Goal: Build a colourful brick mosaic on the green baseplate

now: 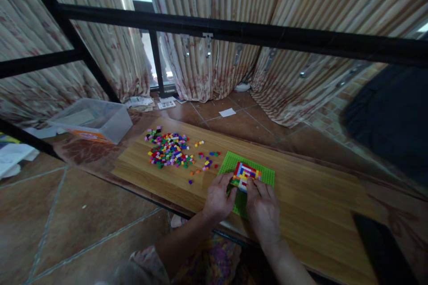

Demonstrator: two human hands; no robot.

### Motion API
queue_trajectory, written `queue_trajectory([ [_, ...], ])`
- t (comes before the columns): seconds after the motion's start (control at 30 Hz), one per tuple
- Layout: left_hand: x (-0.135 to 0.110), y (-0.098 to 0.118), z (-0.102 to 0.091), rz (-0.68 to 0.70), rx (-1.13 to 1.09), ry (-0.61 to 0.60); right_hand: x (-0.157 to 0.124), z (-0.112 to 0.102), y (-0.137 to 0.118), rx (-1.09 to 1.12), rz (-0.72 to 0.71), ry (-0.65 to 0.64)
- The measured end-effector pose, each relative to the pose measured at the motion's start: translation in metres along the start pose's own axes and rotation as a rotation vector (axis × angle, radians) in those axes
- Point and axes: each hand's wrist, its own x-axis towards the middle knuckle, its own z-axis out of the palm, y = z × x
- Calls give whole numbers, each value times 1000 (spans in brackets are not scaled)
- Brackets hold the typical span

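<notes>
A green studded baseplate (pixel 268 181) lies on the wooden board, and a low build of multicoloured toy bricks (pixel 245 173) sits on it. At the build's left edge is my left hand (pixel 219 198), its thumb and fingers curled against the bricks. My right hand (pixel 264 207) bends over the build's front right part, with its fingertips pressed together on the bricks. Whether a loose brick is between those fingertips is hidden. Both hands cover the near part of the baseplate.
Many loose bricks (pixel 170 148) are heaped on the board (pixel 310 200) to the left, with several strays near the baseplate. A clear plastic bin (pixel 113 120) stands beyond the board's left end. A dark flat object (pixel 381 245) lies at right. A black metal bar (pixel 234 31) crosses overhead.
</notes>
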Motion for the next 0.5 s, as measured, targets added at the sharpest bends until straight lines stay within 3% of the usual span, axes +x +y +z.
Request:
queue_trajectory([
  [0.13, -2, 1, 0, -7, 14, -4, -1, 5, 6, 127, 31, 38],
  [0.3, -18, 8, 2, -31, 11, 2, -15, 4, 8, 305, 219, 176],
  [0.5, -39, 11, -9, -46, -33, 54, -54, -3, 19, 313, 361, 143],
])
